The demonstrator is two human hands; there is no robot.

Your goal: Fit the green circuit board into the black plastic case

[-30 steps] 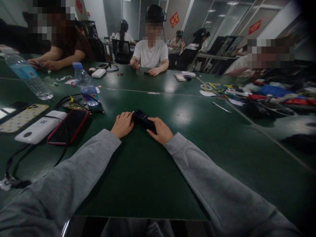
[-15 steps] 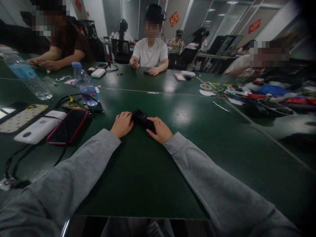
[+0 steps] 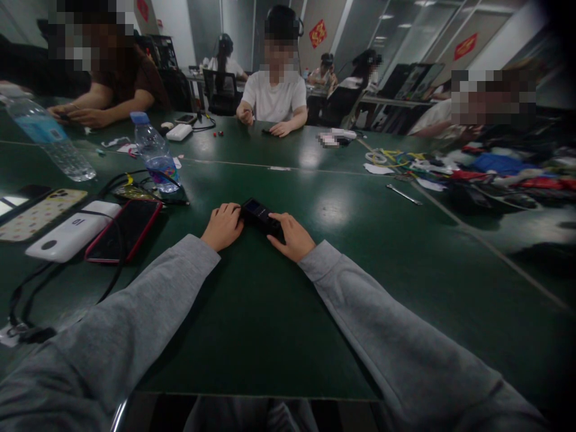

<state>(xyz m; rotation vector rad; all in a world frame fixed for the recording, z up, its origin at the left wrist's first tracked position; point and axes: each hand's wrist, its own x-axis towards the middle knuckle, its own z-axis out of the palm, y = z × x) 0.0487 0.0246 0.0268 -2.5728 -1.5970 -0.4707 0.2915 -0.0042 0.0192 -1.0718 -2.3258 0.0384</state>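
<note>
right hand point(image 3: 293, 238) pinches nearer end of black device point(image 3: 260, 215); left hand point(image 3: 224, 227) curls at other end, grip unclear | device between hands, on or just above counter point(image 3: 252, 336) | risk: uneven hold could let it pivot; left sleeve point(image 3: 166, 285) could drag cable point(image 3: 119, 277) beside it

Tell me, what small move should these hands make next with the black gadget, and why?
Perhaps the right hand should press the black gadget lightly while the left hand steadies its other end: its small screen faces up, both hands touch it, and a right finger rests over its top. Whether a button lies beneath is hidden.
</note>
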